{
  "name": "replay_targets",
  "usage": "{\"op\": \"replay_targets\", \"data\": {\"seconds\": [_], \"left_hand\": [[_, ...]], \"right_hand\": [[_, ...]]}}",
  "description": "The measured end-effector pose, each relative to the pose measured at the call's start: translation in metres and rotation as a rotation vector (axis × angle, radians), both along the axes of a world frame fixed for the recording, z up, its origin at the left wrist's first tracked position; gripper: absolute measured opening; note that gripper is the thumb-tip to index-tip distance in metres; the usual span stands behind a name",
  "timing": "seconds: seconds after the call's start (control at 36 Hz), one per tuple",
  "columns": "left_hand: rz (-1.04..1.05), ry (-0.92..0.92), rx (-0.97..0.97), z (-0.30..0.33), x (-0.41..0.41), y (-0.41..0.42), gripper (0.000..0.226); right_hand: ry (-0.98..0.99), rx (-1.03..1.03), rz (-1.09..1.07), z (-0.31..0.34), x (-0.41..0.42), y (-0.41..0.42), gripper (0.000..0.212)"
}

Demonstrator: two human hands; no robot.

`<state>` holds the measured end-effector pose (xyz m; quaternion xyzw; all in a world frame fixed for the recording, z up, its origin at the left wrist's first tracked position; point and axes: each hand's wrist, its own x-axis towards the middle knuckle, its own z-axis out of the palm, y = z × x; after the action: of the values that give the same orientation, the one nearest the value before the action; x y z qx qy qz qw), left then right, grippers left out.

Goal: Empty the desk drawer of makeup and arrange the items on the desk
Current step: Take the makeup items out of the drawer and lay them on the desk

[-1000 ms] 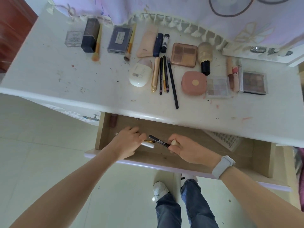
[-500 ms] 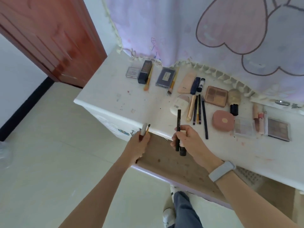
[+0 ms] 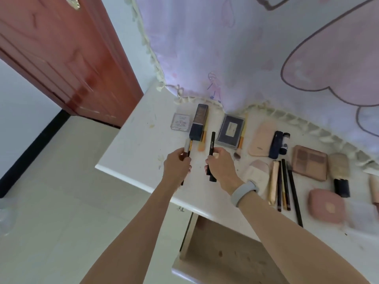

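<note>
Both hands are raised over the left part of the white desk. My left hand grips a thin brush with a gold ferrule together with a short silver-capped stick. My right hand holds a long black pen-shaped tube upright, plus a second dark stick whose end pokes out below the fist. The wooden drawer stands open below the desk, under my right forearm; the part I see holds nothing.
Makeup lies in rows on the desk: a clear case, a navy box, a dark palette, a beige pouch, pencils, a brown palette, a pink compact. A curtain hangs behind. A red door is left.
Both hands lifted out of the drawer with their items and moved up and forward over the desk's left part. The camera tilted up and leftward.
</note>
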<state>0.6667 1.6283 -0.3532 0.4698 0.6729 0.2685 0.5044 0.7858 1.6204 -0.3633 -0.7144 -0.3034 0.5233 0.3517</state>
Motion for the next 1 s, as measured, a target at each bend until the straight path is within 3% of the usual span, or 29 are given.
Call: {"op": "replay_targets", "data": {"seconds": [0.19,0.28,0.36,0.5,0.64,0.78,1.0], "left_hand": [[-0.048,0.229,0.104,-0.008,-0.011,0.039,0.018],[-0.064,0.339,0.107,-0.015,-0.013,0.042,0.031],[-0.061,0.393,0.099,-0.023,-0.012,0.044,0.030],[-0.092,0.427,0.130,-0.025,-0.006,0.049,0.029],[-0.127,0.456,0.164,-0.024,-0.003,0.048,0.044],[-0.172,0.464,0.290,-0.033,-0.010,0.037,0.043],[-0.424,0.618,0.425,-0.045,-0.020,0.014,0.050]], "right_hand": [[-0.380,0.102,0.107,-0.002,0.007,0.033,0.035],[-0.526,0.088,0.162,-0.004,0.009,0.031,0.030],[-0.696,0.042,0.195,-0.004,0.011,0.028,0.031],[-0.643,0.035,0.161,-0.004,0.007,0.031,0.036],[-0.638,0.119,0.196,-0.003,0.002,0.021,0.048],[-0.676,0.255,0.285,-0.010,-0.004,-0.003,0.042],[-0.772,0.260,0.451,-0.022,-0.011,-0.019,0.047]]}}
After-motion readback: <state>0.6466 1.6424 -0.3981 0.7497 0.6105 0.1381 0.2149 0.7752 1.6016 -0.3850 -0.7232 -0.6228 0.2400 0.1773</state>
